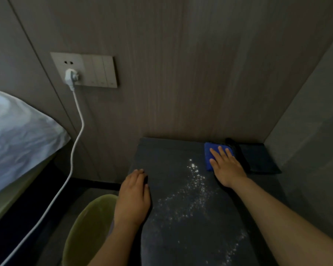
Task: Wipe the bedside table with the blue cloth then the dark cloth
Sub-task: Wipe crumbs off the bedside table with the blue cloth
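Pressing right hand (227, 166) flat, fingers spread, on blue cloth (210, 156) to start wiping | left hand (133, 196) open, palm down, bracing bedside table (161, 154) edge | white powder (192, 192), possibly dust, unwiped | dark cloth (258, 158) parked beside for later

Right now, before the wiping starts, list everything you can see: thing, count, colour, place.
bedside table: 1, dark grey, centre, against the wall.
white specks: many, scattered along the table top's middle.
blue cloth: 1, blue, folded, far right part of the table.
dark cloth: 1, dark navy, folded, right of the blue cloth.
black object: 1, behind the cloths, unclear what it is.
wall plate: 1, grey, socket and switches, upper left.
plug and cable: 1, white, plugged in, cable trailing down left.
pillow: 1, white, left edge.
bin: 1, green, on the floor left of the table.
left hand: resting on the table's left edge.
right hand: flat on the blue cloth, fingers spread.
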Tool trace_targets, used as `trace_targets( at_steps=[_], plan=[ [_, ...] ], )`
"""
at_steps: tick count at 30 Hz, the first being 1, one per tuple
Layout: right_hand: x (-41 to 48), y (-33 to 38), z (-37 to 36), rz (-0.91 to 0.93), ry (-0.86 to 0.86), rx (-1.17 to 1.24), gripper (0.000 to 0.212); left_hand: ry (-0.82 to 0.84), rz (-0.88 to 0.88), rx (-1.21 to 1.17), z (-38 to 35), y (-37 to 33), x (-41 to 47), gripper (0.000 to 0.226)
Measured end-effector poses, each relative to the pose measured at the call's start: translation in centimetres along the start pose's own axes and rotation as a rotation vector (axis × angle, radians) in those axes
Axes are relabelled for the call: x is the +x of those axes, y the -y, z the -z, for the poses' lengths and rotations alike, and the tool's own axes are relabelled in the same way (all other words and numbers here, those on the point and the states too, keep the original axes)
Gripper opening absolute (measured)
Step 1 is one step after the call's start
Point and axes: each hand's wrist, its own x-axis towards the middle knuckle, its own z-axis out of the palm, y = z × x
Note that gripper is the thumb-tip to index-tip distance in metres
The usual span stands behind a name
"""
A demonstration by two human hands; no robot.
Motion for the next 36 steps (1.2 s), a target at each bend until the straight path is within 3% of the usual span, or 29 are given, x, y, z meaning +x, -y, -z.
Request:
trace_targets(
  at_steps=[8,13,25,36],
  plan=[
    [1.0,0.1,-0.3,-0.04,-0.104,-0.087,0.054,-0.034,-0.009,0.038,-0.3,0.2,0.3,0.049],
    [0.8,2.4,-0.8,-0.053,-0.083,-0.039,0.055,-0.021,-0.01,0.095,-0.1,-0.1,0.2,0.045],
    [2.6,13.3,-1.3,0.103,0.015,-0.017,0.054,-0.041,0.002,0.085,-0.4,-0.1,0.2,0.035],
    [3.9,18.5,-1.3,0.293,0.07,-0.054,0.053,-0.075,-0.021,0.088,-0.9,0.2,0.2,0.045]
  ],
)
